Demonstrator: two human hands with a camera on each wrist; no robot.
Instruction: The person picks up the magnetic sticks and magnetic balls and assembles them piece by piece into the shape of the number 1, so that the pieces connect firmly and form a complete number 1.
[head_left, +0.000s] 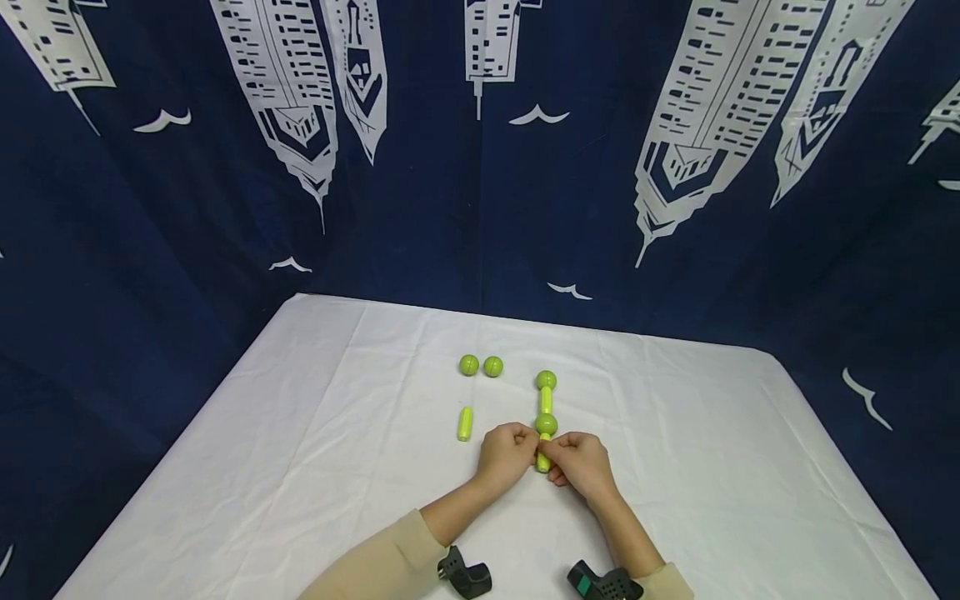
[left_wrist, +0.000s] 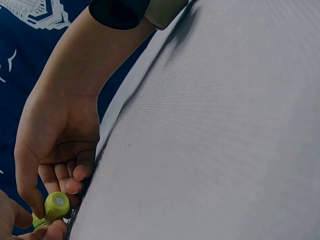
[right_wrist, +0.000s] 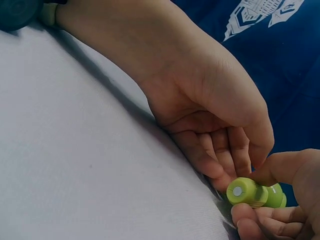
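Note:
Both hands meet on one short yellow-green magnetic stick (head_left: 543, 464), whose near end shows a small pale disc in the wrist views. My right hand (head_left: 582, 463) pinches it from the right, and my left hand (head_left: 507, 456) grips it from the left with curled fingers. Directly beyond the hands, a green ball (head_left: 546, 424) lines up with that stick. Another stick (head_left: 546, 400) joins this ball to a farther green ball (head_left: 546, 380), making a straight row. In the left wrist view, the held stick's end (left_wrist: 57, 205) lies between the fingertips of the two hands.
Two loose green balls (head_left: 468, 365) sit side by side at the back. A loose yellow-green stick (head_left: 465, 423) lies left of the hands. The table has a creased white cloth (head_left: 337, 467), with a dark blue printed curtain (head_left: 480, 208) behind it.

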